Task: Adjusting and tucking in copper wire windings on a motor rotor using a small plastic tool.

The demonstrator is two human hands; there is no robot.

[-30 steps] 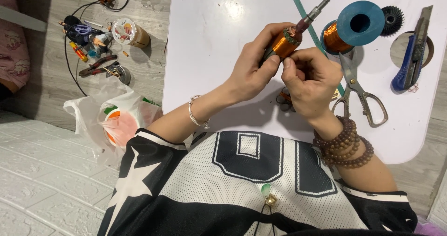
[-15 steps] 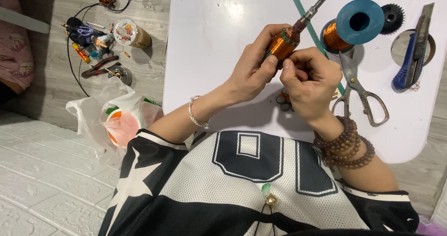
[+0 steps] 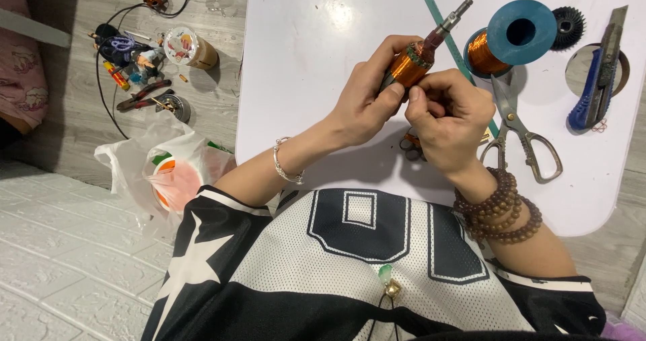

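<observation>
Right now the white table [image 3: 303, 78] carries everything, and I work above its middle. Both my left hand [image 3: 367, 105] and my right hand [image 3: 447, 119] are closed on the copper-wound rotor [image 3: 412, 66], left fingers wrapped round its lower end, right fingertips pinching its side. Its long axis is tilted, the steel shaft pointing up toward the far right corner, near the blue wire spool [image 3: 511, 38]. Scissors [image 3: 518, 125] lie by the right edge.

On the white worktop [image 3: 309, 58] lie grey metal scissors [image 3: 521, 135], a blue utility knife [image 3: 595, 88], a black toothed gear [image 3: 568, 26] and a blue-capped spool of copper wire [image 3: 511, 38]. A crumpled white plastic bag [image 3: 161, 173] sits on the floor.
</observation>
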